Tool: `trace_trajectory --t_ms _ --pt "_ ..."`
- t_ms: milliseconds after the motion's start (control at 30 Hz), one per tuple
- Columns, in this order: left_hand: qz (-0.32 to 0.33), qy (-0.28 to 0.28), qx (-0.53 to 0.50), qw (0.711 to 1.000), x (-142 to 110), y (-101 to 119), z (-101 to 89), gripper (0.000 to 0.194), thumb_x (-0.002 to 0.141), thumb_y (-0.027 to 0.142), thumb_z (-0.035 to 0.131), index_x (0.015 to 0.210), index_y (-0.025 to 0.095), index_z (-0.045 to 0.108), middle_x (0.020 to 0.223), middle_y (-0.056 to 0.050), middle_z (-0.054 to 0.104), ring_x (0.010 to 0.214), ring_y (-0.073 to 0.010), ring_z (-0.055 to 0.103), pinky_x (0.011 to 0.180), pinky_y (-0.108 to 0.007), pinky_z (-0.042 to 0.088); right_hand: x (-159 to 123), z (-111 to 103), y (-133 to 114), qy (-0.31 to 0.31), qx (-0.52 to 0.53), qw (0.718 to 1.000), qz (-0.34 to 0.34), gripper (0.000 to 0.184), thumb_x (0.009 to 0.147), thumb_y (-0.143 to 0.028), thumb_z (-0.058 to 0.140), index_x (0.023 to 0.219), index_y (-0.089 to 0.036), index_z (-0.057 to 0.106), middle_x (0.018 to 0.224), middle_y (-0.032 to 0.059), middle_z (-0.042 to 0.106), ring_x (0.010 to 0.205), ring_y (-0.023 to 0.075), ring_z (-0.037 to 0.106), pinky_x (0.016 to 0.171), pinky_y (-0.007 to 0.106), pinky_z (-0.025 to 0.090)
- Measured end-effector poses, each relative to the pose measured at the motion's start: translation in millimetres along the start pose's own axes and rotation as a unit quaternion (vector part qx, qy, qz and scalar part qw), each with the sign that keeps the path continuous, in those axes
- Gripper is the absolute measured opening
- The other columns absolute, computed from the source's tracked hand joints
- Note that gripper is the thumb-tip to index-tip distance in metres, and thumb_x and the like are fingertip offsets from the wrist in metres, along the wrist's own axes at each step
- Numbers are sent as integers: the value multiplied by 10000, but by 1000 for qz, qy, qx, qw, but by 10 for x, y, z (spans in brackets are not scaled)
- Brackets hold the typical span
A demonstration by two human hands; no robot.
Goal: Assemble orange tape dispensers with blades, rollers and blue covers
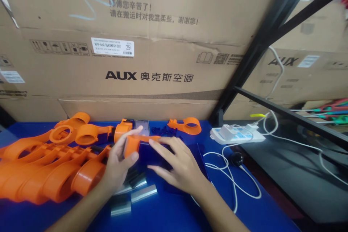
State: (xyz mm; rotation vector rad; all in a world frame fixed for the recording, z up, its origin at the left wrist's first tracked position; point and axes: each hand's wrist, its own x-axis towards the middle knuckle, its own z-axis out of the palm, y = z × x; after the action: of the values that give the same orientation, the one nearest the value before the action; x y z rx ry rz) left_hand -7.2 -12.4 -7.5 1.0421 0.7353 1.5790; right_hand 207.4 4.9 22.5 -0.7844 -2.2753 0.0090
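My left hand [119,161] is wrapped around an orange plastic part [134,143] with a round end and a thin arm reaching right. My right hand [175,165] lies beside it with fingers stretched out, its fingertips touching the arm of that part above a dark blue piece [152,154] on the table. A heap of similar orange plastic parts [46,166] lies to the left of my left hand.
Small metal blades [136,192] lie on the blue table [168,214] under my wrists. One more orange part [187,125] and a phone [143,127] sit by the cardboard boxes [152,76]. A white power strip [236,134] with cables is at right, beside a black rack frame [261,40].
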Motion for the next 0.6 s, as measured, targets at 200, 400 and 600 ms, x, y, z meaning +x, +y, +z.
trace_trajectory --t_ms 200,400,600 --pt "72 18 110 991 24 -81 -27 404 779 257 847 1123 261 635 1395 -92 666 1318 -326 602 1133 -488 440 0 53 12 40 -62 995 -65 494 958 -347 707 1424 -226 600 1278 156 663 1179 314 631 901 471 540" --pt "81 14 104 991 26 -94 -56 374 797 235 831 1097 256 609 1309 -101 702 1289 -330 620 1112 -511 449 -11 102 25 57 -71 992 -83 531 939 -330 731 1434 -216 577 1261 160 662 1162 316 637 887 475 545" --pt "79 18 87 993 6 -73 -32 367 804 229 825 1093 257 601 1297 -98 705 1278 -319 627 1099 -492 458 -6 117 11 66 -71 991 -91 537 921 -307 757 1414 -187 583 1278 172 655 1181 322 631 899 479 543"
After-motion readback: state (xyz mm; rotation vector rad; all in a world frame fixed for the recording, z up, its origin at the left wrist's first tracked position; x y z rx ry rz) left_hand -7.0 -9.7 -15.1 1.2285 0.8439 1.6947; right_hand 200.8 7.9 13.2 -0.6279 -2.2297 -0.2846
